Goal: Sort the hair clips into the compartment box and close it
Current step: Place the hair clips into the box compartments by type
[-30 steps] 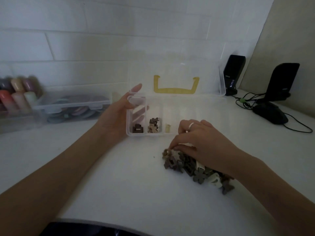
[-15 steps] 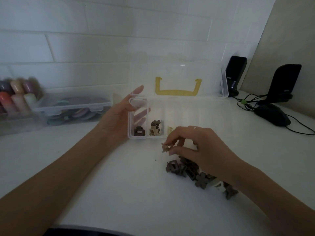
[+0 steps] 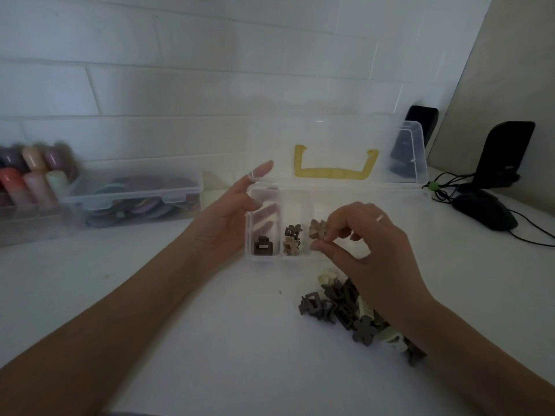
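While our right hand (image 3: 369,250) is pinching a tan flower clip (image 3: 317,230) over the compartment box (image 3: 336,192) (third slot from the left), our left hand (image 3: 228,217) is cupping the box's left end, fingers loosely curved. More hair clips (image 3: 345,304) are lying heaped on the worktop (image 3: 210,340) beneath our right wrist.

White table (image 3: 180,340): compartment box (image 3: 339,190), clips (image 3: 345,307), perhaps a mouse (image 3: 486,211).
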Demonstrator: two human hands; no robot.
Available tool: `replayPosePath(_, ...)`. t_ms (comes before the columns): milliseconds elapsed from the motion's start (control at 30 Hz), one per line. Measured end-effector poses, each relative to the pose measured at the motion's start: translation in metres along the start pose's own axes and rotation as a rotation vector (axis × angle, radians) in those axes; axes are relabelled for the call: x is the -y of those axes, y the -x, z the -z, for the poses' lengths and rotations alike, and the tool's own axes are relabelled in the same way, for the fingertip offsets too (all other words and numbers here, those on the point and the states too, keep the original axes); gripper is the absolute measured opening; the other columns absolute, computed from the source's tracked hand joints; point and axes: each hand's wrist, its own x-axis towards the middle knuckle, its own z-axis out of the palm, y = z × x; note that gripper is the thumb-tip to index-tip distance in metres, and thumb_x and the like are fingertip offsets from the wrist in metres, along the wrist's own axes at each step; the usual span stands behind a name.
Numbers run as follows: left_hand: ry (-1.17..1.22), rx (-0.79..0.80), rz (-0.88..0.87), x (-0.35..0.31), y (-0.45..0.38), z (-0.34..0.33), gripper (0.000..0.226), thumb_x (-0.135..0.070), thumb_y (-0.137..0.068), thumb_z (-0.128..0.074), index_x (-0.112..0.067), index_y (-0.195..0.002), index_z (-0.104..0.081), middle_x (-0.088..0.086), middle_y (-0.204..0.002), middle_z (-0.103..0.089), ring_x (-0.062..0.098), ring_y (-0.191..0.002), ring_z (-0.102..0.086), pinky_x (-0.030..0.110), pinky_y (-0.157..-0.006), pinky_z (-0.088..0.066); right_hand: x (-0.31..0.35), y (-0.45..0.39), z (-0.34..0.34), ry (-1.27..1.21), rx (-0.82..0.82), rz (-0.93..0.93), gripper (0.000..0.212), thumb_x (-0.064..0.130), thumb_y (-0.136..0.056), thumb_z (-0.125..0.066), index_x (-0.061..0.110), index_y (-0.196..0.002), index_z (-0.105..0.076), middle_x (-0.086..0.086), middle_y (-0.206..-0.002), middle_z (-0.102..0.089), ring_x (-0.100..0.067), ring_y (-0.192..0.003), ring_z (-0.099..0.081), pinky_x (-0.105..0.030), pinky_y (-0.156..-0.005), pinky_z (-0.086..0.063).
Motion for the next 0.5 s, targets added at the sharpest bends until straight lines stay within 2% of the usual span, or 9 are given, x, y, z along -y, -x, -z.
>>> replayPosePath(67, -0.032, 0.021, 0.009, 0.001, 0.001, -0.004, 0.066, -0.016, -0.054, -0.062, -0.042, -0.115, -0.065, -0.002, -0.122, -0.054, 0.023, -0.116, -0.054, 0.033, -0.093, -0.042, 0.001, -0.004, -0.005, 0.038, -0.030, 0.065, 0.025, 0.008, -0.077, -0.072, 0.023, -0.076, -0.053, 0.011, -0.078, -0.055, -0.005, -0.076, -0.045, -0.016, -0.068, -0.038)
replayPosePath(167, -0.063, 0.045, 0.009, 0.002, 0.003, -0.011, 0.066, -0.016, -0.055, -0.065, -0.045, -0.113, -0.065, 0.000, -0.125, -0.053, 0.024, -0.123, -0.050, 0.036, -0.099, -0.040, 0.005, -0.013, -0.011, 0.192, -0.078, 0.164, 0.006, 0.011, -0.081, -0.064, 0.013, -0.077, -0.062, 0.000, -0.077, -0.060, -0.016, -0.074, -0.049, -0.027, -0.069, -0.039)
replayPosePath(233, -0.071, 0.078, 0.010, 0.003, 0.003, -0.013, 0.068, -0.016, -0.057, -0.066, -0.045, -0.118, -0.062, 0.003, -0.132, -0.052, 0.025, -0.129, -0.047, 0.036, -0.102, -0.038, 0.002, -0.017, -0.015, 0.405, -0.081, 0.208, 0.004, 0.014, -0.082, -0.064, 0.016, -0.079, -0.065, 0.000, -0.080, -0.062, -0.023, -0.076, -0.054, -0.031, -0.071, -0.035)
replayPosePath(333, -0.074, 0.090, 0.015, 0.005, 0.001, -0.011, 0.068, -0.016, -0.059, -0.066, -0.044, -0.122, -0.060, 0.000, -0.130, -0.055, 0.025, -0.128, -0.050, 0.035, -0.101, -0.038, -0.006, -0.012, -0.018, 0.630, 0.013, 0.226, 0.015, 0.027, -0.086, -0.055, 0.021, -0.086, -0.069, 0.003, -0.104, -0.068, -0.024, -0.095, -0.054, -0.034, -0.076, -0.031)
replayPosePath(400, -0.059, 0.066, 0.020, 0.006, 0.000, -0.008, 0.067, -0.016, -0.059, -0.066, -0.043, -0.120, -0.062, -0.004, -0.125, -0.058, 0.022, -0.122, -0.055, 0.036, -0.099, -0.040, -0.010, -0.011, -0.015, 0.571, 0.078, 0.202, 0.023, 0.029, -0.088, -0.048, 0.022, -0.089, -0.070, 0.002, -0.113, -0.066, -0.023, -0.102, -0.054, -0.035, -0.078, -0.032)
replayPosePath(500, -0.020, 0.025, 0.032, 0.005, -0.002, -0.004, 0.062, -0.018, -0.058, -0.065, -0.042, -0.115, -0.065, -0.002, -0.127, -0.054, 0.026, -0.121, -0.053, 0.035, -0.095, -0.043, -0.007, -0.013, -0.002, 0.407, 0.062, 0.140, 0.025, 0.030, -0.090, -0.048, 0.022, -0.092, -0.071, 0.005, -0.109, -0.066, -0.017, -0.100, -0.055, -0.032, -0.081, -0.036)
